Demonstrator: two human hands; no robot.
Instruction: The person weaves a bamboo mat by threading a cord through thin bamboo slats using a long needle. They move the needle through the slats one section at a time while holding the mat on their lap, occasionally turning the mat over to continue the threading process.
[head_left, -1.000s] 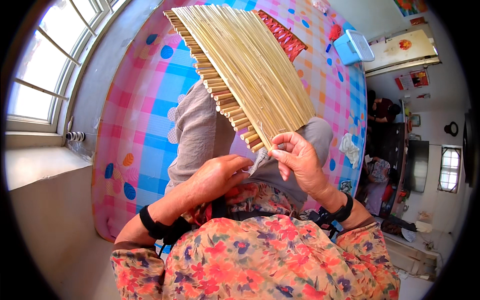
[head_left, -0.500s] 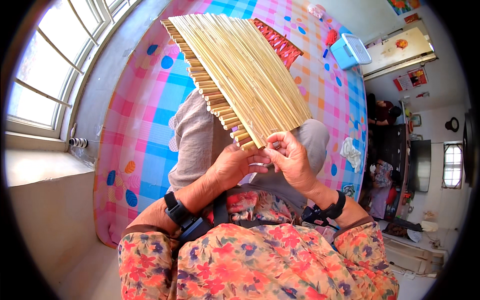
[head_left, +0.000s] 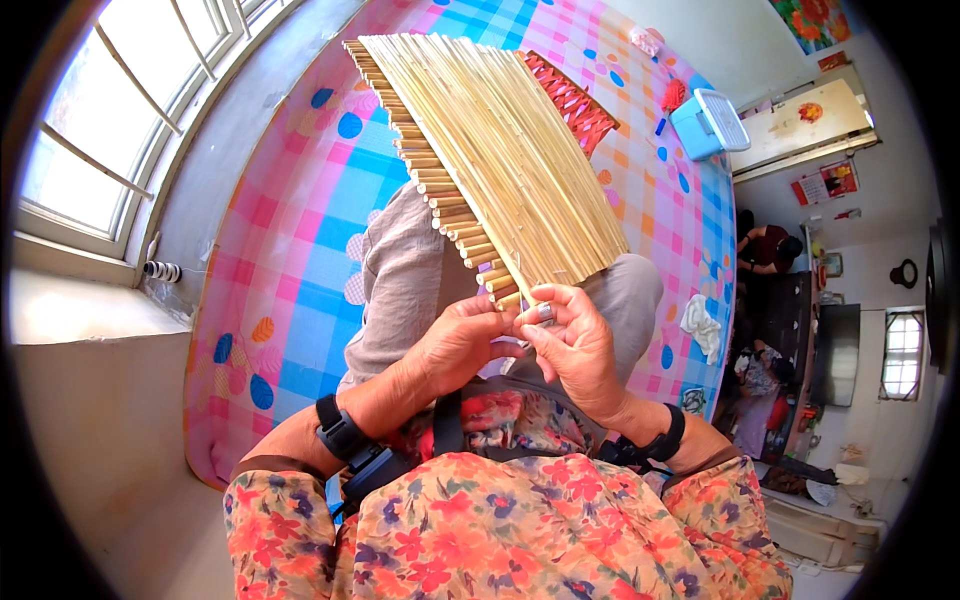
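Note:
A stiff mat of straw-coloured plant stalks lies across my knees, its layers crossing and the cut ends stepping out along the left edge. At its near corner my left hand pinches the stalk ends between thumb and fingers. My right hand meets it there, closed, with thumb and forefinger drawn together beside the corner stalk. A silver ring or thimble shows on one of its fingers. Whatever thin thing lies between those right fingertips is too small to make out.
Beneath me is a checked pink and blue floor sheet. Past the mat's right side lies a red latticed piece. A blue bin with a white lid and a white cloth are to the right. A barred window is at left; other people sit at far right.
Both hands have stayed at the mat's near corner. My right hand has turned and dropped slightly, baring the ring. The whole scene has shifted slightly to the right with the camera.

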